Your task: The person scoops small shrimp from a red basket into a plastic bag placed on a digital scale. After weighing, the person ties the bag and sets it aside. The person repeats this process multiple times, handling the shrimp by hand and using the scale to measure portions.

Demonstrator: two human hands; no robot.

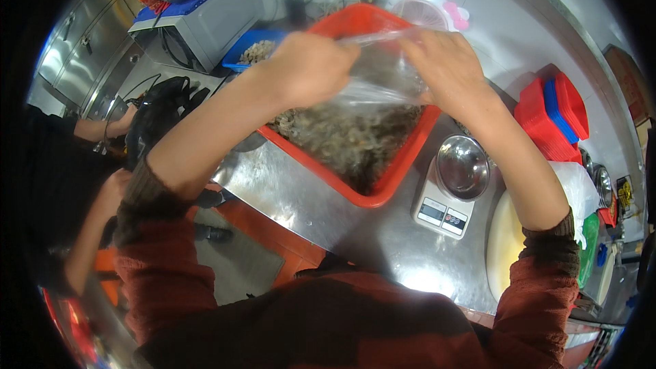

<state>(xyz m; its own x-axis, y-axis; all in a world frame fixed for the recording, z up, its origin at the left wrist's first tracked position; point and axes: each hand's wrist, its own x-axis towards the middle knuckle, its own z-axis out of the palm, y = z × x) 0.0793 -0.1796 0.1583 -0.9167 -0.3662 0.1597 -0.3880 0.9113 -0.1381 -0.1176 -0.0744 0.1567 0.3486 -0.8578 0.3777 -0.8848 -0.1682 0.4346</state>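
Observation:
Between my hands a clear plastic bag is stretched over a large red plastic tub. My left hand grips the bag's left side, and my right hand holds its right side. Below the bag, the tub holds a heap of greyish-brown food pieces, blurred, so their kind is unclear. To the right of the tub, a steel bowl rests on a white digital kitchen scale. Behind my left forearm is a blue basket with pale pieces in it.
A microwave oven with a steel bowl on top stands at the back left. Red and blue plastic baskets are stacked at the right, near a round pale board. Another person is at the left. The steel counter's edge runs before me.

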